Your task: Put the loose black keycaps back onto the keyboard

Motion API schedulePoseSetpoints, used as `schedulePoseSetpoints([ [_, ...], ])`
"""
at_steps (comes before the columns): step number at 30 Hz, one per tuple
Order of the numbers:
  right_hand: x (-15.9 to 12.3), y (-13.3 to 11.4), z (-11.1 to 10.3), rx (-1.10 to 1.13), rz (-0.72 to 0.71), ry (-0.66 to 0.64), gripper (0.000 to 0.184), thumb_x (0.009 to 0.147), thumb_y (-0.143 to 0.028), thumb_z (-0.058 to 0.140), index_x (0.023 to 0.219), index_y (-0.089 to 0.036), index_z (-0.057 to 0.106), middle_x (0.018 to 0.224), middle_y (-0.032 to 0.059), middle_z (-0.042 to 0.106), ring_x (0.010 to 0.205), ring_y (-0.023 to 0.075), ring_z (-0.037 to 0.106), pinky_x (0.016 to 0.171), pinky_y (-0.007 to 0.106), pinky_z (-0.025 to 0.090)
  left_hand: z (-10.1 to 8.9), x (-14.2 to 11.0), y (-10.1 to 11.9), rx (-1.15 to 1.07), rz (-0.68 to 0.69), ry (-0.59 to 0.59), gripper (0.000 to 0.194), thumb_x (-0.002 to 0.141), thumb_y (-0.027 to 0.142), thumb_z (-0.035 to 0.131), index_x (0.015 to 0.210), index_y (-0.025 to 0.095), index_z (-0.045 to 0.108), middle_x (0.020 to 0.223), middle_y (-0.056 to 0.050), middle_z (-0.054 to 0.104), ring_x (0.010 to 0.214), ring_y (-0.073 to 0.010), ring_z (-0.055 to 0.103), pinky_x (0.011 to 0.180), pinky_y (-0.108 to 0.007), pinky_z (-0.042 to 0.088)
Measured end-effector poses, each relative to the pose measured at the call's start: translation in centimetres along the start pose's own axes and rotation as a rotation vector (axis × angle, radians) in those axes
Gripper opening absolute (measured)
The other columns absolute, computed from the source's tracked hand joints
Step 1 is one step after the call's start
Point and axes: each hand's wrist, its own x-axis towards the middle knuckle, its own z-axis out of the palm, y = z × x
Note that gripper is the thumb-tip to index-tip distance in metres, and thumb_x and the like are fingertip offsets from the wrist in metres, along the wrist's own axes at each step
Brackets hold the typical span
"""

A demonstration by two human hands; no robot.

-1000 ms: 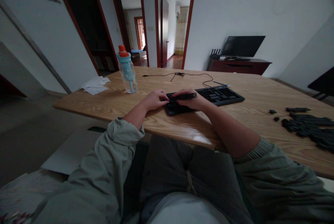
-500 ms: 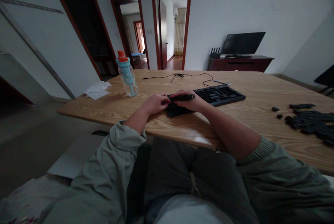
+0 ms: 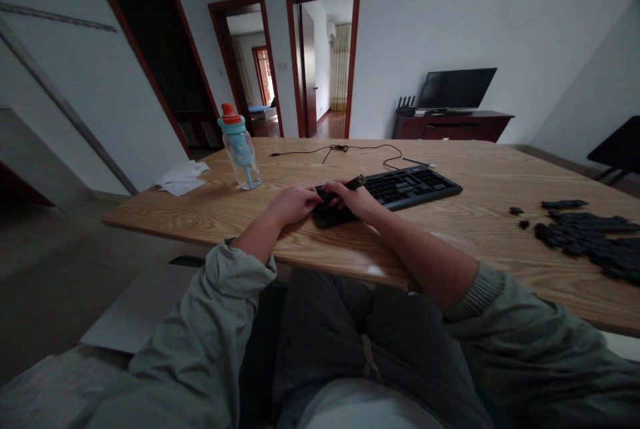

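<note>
A black keyboard lies at a slant on the wooden table, with many keycaps off its frame. My right hand is closed around a slim black tool above the keyboard's left part. The tool's rear end sticks up past my knuckles; its working end is hidden behind my fingers. At the keyboard's left end rests my left hand, its fingers bent and close to my right fingertips. Whether it pinches anything small cannot be made out.
A pile of loose black keycaps lies on the right of the table. A water bottle stands at left beside white tissues. The keyboard's cable and a thin blue stick lie behind the keyboard.
The black tool has tilted from nearly level to slanting, its rear end now pointing up to the right. My right hand has turned with it. The view has shifted slightly.
</note>
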Motion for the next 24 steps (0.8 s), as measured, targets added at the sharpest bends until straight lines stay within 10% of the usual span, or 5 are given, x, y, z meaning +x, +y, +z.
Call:
schedulePoseSetpoints([
  [11, -0.2, 1.0, 0.0, -0.082, 0.063, 0.172, 0.042, 0.096, -0.051, 0.045, 0.081, -0.018, 0.067, 0.061, 0.0029, 0.066, 0.058, 0.017, 0.059, 0.06, 0.027, 0.045, -0.3, -0.6, -0.5, -0.095, -0.27, 0.097, 0.019, 0.078, 0.019, 0.062, 0.092, 0.016, 0.075, 0.081, -0.005, 0.07, 0.072, -0.0175, 0.062, 0.068, -0.029, 0.05],
  [24, -0.1, 1.1, 0.5, -0.06, 0.02, 0.112, 0.06, 0.095, -0.068, 0.042, 0.09, -0.015, 0.07, 0.068, 0.0062, 0.071, 0.065, 0.0178, 0.064, 0.062, 0.027, 0.047, -0.5, -0.6, -0.1, -0.131, -0.07, 0.025, 0.023, 0.086, 0.019, 0.06, 0.099, 0.02, 0.079, 0.097, -0.006, 0.071, 0.086, -0.0167, 0.066, 0.082, -0.029, 0.052],
])
